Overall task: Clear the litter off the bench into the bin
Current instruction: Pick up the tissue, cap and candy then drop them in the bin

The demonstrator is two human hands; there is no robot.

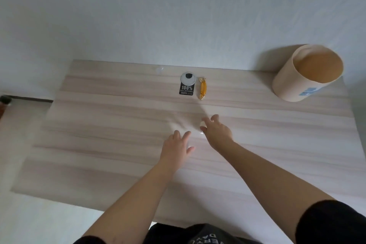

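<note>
Reaching over the bench (99, 144), 2 hands (176, 145) spread open near clear wrap (199, 125).

I see a bench (118, 144) of pale wood grain in beige and grey bands, a cream bin (291, 83) with tan inside and a blue-white label (310, 91), a black tag (186, 88) with white "100%", a yellow-gold wrapper (203, 88), black sleeves (332, 224), and a white wall (178, 16).

The black tag (186, 89) reads "100%".
</note>
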